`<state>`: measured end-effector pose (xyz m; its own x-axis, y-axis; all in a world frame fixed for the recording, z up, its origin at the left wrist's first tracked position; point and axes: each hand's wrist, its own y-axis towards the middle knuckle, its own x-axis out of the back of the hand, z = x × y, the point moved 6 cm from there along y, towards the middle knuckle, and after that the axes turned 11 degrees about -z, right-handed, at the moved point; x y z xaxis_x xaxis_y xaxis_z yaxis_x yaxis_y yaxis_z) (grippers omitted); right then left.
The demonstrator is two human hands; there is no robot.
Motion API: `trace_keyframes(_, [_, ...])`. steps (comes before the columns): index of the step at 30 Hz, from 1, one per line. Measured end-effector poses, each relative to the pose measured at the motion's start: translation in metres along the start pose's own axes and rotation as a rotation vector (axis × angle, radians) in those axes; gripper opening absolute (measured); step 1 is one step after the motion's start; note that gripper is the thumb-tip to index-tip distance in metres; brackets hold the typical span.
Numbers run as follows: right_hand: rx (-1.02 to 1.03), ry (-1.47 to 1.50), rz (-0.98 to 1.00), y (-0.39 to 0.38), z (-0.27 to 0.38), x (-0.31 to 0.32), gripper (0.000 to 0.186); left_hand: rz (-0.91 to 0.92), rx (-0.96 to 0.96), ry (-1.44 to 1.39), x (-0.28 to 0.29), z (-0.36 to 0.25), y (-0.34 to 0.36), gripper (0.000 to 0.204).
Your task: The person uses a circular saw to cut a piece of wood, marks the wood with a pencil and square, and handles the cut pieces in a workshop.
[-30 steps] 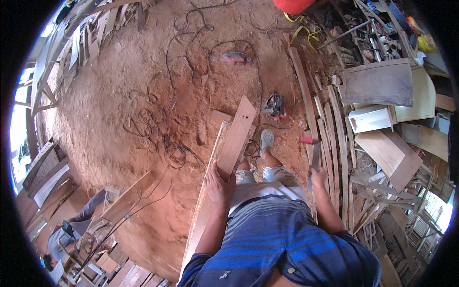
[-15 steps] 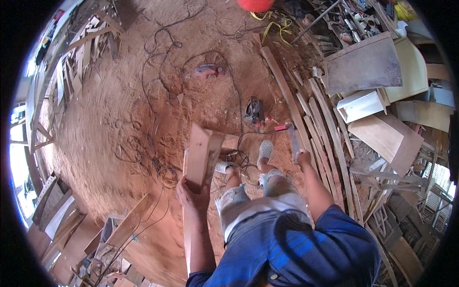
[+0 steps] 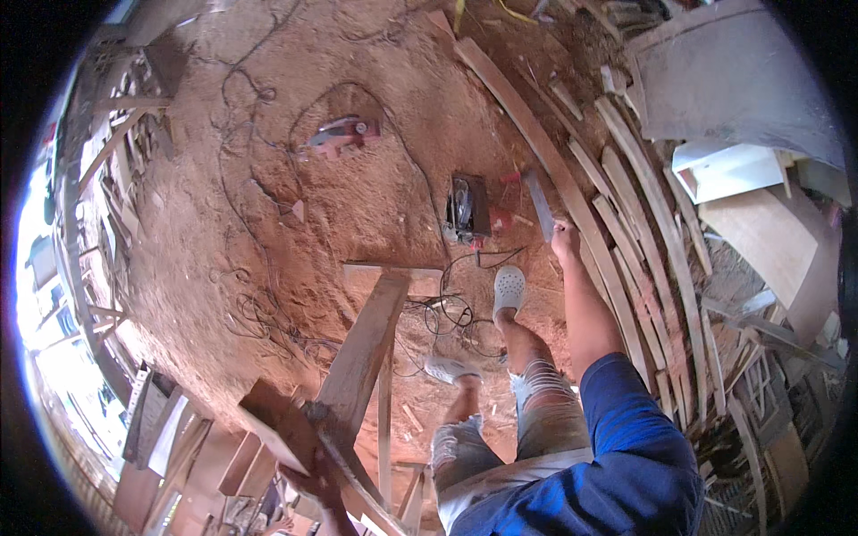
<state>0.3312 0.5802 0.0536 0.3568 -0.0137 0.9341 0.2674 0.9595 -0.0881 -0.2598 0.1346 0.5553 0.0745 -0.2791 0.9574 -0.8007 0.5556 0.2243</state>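
My right hand point(image 3: 565, 241) is closed round the near end of a grey flat blade point(image 3: 539, 205). A red piece at the blade's far end sits at an angle to it, like a square. At the lower left, my left hand point(image 3: 313, 489) grips a wooden piece point(image 3: 275, 423) made of boards joined at an angle; its fingers are partly hidden beneath. This piece is tilted at the near end of a narrow plank bench point(image 3: 359, 344), whose far end has a crosswise board point(image 3: 362, 277). Whether it rests on the bench I cannot tell.
On the reddish dirt floor lie a red power tool point(image 3: 344, 134), a black power tool point(image 3: 465, 210) and tangled dark cables point(image 3: 255, 308). Long planks point(image 3: 536, 138) line the right side, with a white wooden box point(image 3: 733, 170) beyond. Boards are piled at the lower left point(image 3: 161, 447).
My left hand has brought the wooden piece left and nearer my body, baring the plank bench. My right hand still holds the blade. The view has shifted.
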Motion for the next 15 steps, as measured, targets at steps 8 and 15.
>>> trace_keyframes(8, [-0.127,-0.168,0.352,-0.031,-0.021,-0.085,0.035,-0.023,0.031,0.127,0.031,0.012,-0.017,0.086])
trace_keyframes(15, [-0.103,-0.146,0.087,-0.003,-0.014,-0.115,0.029,0.031,0.004,0.201,-0.010,0.001,-0.002,0.084])
